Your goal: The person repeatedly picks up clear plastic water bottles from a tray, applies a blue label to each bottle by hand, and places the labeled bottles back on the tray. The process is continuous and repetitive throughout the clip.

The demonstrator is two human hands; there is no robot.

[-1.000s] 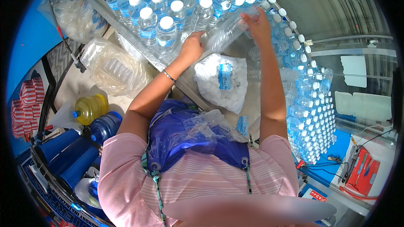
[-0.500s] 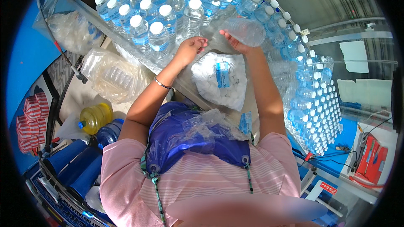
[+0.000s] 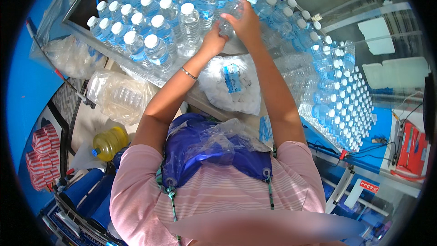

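A clear plastic bottle [image 3: 232, 12] is in my right hand [image 3: 247, 26], beside the front rows of capped bottles; its far end blends into them. Close against the bottle's near side is my left hand [image 3: 214, 43], with its fingers curled and the index finger reaching toward the bottle. Whatever those fingers pinch, if anything, is too small to make out. Below my hands, on the metal table [image 3: 200, 94], lies a clear bag of white pieces [image 3: 236, 98], with a blue label [image 3: 232, 78] on top. Capped bottles with blue labels [image 3: 157, 50] stand left of my hands.
More capped bottles [image 3: 334, 98] fill the right side, beside uncapped clear ones [image 3: 296, 75]. Wrapped plastic packs [image 3: 120, 95] and a yellow jug [image 3: 109, 143] are at left. A blue apron [image 3: 214, 148] carries clear film and another blue label [image 3: 265, 129]. A red case [image 3: 409, 150] sits far right.
My right hand has brought the clear bottle leftward and farther away, up to the standing bottles. My left hand has stayed near and now meets it. The view has shifted slightly.
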